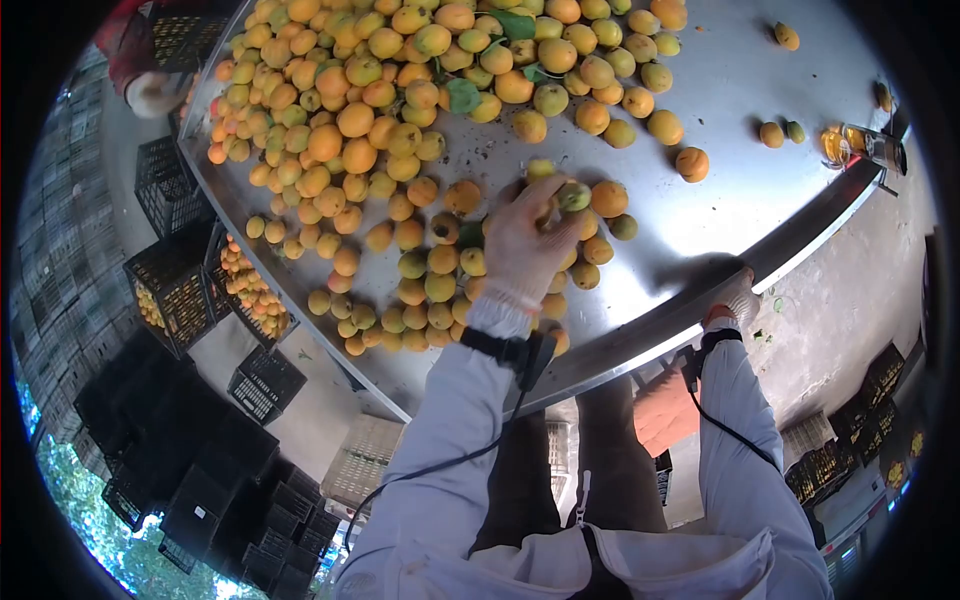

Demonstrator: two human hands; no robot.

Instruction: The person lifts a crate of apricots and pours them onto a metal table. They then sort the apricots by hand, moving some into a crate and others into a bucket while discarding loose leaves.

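My left hand point(530, 240), in a pale knit glove, reaches over the metal table and grips a greenish apricot point(573, 197) between thumb and fingers. Around and beneath it lie loose apricots; an orange one point(609, 199) sits just to its right and a green one point(622, 227) close by. A large heap of yellow-orange apricots point(357, 120) with a few green leaves point(463, 96) spreads beyond. My right hand point(736, 298), also gloved, is at the table's near rim point(640, 345), away from the fruit. Most of its fingers are hidden or blurred.
Single apricots point(692, 164) lie scattered to the right on the metal surface. A clear container point(865, 148) lies near the right edge. Black crates point(265, 385) stand on the floor at left, some holding apricots point(250, 285). Another person's gloved hand point(153, 95) shows at upper left.
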